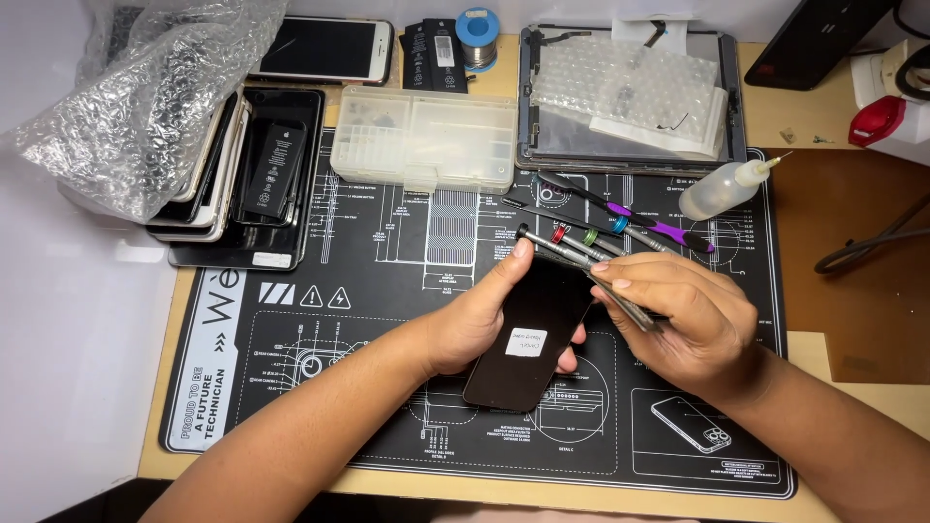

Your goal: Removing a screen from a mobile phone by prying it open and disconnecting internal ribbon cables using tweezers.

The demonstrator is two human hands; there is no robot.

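Where the view looks straight down over a work mat, two bare forearms entering from the near edge. Left hand [475, 324] cupped round a dark phone [528, 334], fingers curled and clamped along its left edge, thumb tip up near the top corner. Phone held just above the black repair mat [387, 291], tilted, dark face up, a small white sticker [528, 343] on it. Right hand [693, 315] just beside the phone's right edge, fingers pinched together on slim metal tweezers [630, 308], tips near the phone's upper right side.

Just beyond the hands, a row of small screwdrivers [572, 242] with red, green and blue collars, lying on the mat. Next to those, a purple-handled tool [668, 230]. Farther right, a small clear squeeze bottle [722, 189] with a needle tip, lying on its side.

Mid-distance at centre, a clear plastic parts box [426, 138] with compartments. To the left, a stack of phones [242, 174] with a loose black battery [274, 169] on top, partly under a heap of bubble wrap [145, 87].

Farthest back on the bench [872, 320]: a white phone [325, 50] face up, a spool of solder wire [477, 27], and an opened tablet [630, 107] covered with a sheet of bubble wrap.
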